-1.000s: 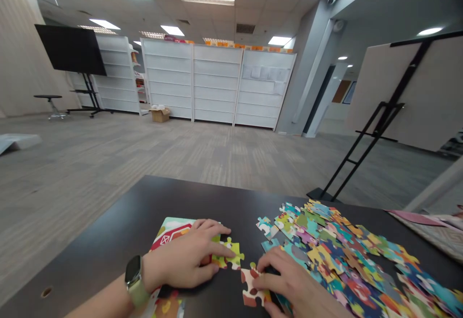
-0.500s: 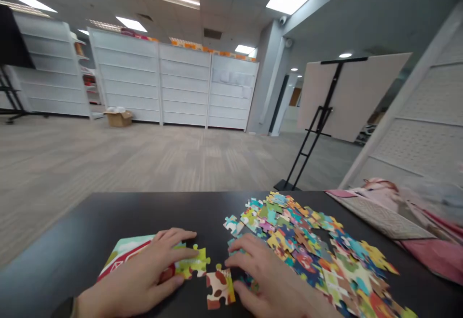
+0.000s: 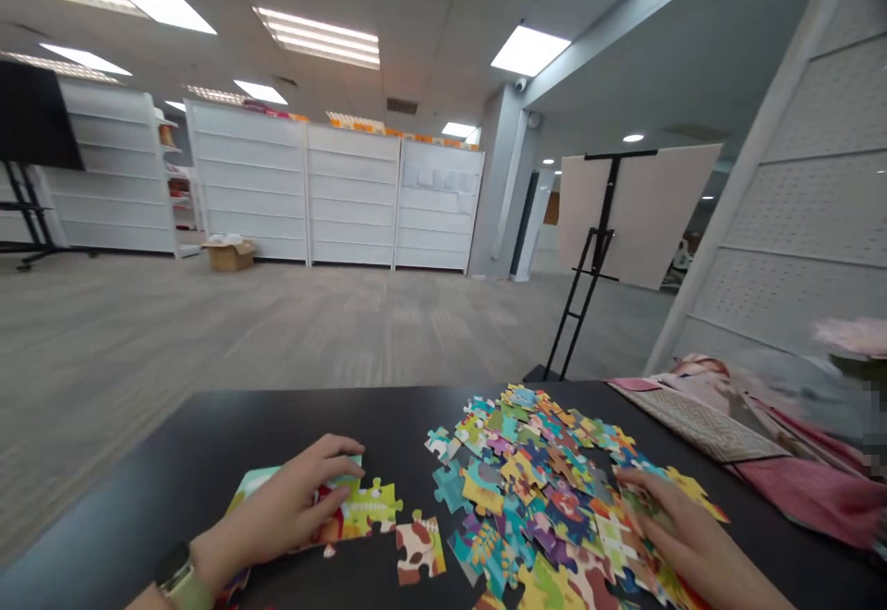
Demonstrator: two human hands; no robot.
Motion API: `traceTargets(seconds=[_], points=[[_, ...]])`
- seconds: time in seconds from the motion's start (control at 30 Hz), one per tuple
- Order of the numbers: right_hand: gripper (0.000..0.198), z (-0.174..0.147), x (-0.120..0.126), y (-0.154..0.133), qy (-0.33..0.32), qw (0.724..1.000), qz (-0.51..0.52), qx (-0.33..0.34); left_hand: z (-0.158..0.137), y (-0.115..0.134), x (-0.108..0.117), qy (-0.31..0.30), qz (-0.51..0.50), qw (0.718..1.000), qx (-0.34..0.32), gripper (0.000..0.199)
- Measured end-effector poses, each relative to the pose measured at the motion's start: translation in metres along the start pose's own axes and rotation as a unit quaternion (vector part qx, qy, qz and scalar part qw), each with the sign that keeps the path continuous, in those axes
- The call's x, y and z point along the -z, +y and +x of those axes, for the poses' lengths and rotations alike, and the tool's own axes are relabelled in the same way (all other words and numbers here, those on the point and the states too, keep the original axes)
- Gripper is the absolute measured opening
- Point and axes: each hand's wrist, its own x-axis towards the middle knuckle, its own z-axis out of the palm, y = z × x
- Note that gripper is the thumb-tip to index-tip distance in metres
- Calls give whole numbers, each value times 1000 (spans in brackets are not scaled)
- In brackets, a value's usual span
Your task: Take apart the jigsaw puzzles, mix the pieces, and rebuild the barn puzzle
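Note:
My left hand [image 3: 309, 490] lies over a joined part of a jigsaw puzzle [image 3: 374, 504], its fingers spread and touching the top. The puzzle's green and orange pieces show past the fingertips; the rest is partly hidden under the hand. Just right of it, a loose puzzle piece with brown spots on cream [image 3: 419, 550] sits flat on the table, close to the joined edge but apart from it. At the right side of a heap of loose puzzle pieces [image 3: 527, 490], my right hand [image 3: 675, 531] reaches down with thumb and forefinger apart. Patterned pieces show between them.
The dark table [image 3: 277, 416] carries everything. A pink and beige cloth bag [image 3: 721, 425] lies along its right edge. Beyond stand a black easel with a pale board [image 3: 637, 213], white shelves [image 3: 353, 194] and a cardboard box [image 3: 228, 254] on the floor.
My right hand has moved right, from beside the spotted piece to the heap's right side, uncovering pieces. The left hand stays on the joined puzzle. The view has tilted up slightly.

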Motion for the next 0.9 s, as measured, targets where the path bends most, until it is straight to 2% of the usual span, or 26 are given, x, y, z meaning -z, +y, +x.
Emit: traceTargets(seconds=[0.13,0.27,0.4,0.63,0.83,0.9], points=[[44,-2,6,-11,32,998,48,10,-1,-4,-7,10,-4,1000,5,24],[33,-15,13,-34,1,998,46,50,-1,-8,-10,9,12,1000,5,25],[45,-36,9,-41,-55,996,19,66,-1,-7,-9,9,19,1000,4,25],[58,-45,5,-45,-76,996,21,39,1,-6,-10,23,21,1000,3,26],[41,-41,13,-56,6,994,83,71,3,1,-9,21,31,999,-5,25],[44,-40,15,-61,28,992,101,69,3,3,-8,20,29,999,-5,25]])
